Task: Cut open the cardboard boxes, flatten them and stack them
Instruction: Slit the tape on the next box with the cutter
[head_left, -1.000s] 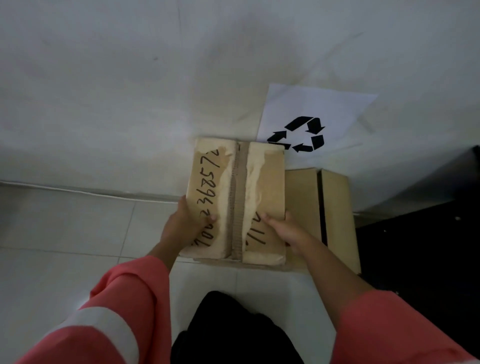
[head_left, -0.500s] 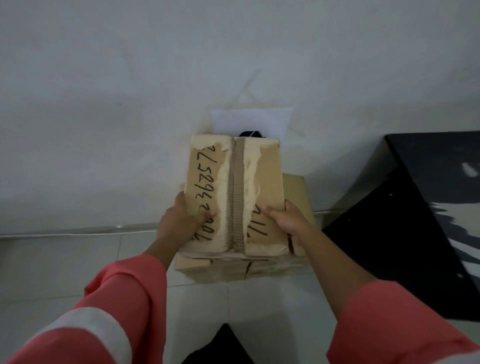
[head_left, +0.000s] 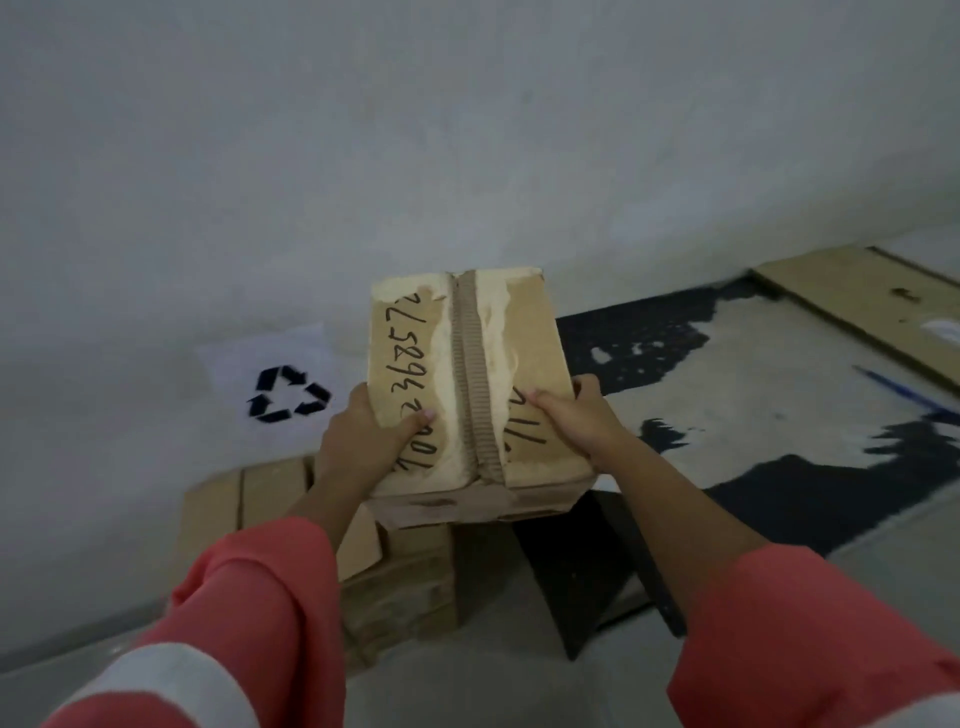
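Cardboard box (head_left: 467, 374), handwritten digits on top: held up between both hands.
Left hand (head_left: 358, 441): grips the box's left side, thumb on top.
Right hand (head_left: 576, 421): grips its right side, thumb on top.
Cardboard pile (head_left: 270, 493): on the floor, below the left hand.
Desk (head_left: 779, 374): right of the right hand.

**A dim corner by a pale wall**

We face a plain, pale grey wall (head_left: 467, 156) in weak, even light. Low on it, to our left, is a white sheet (head_left: 244, 358) printed with a black recycling symbol. To our right stands a black table (head_left: 779, 467), its top worn to whitish patches. Below us lies a pale floor (head_left: 493, 680).
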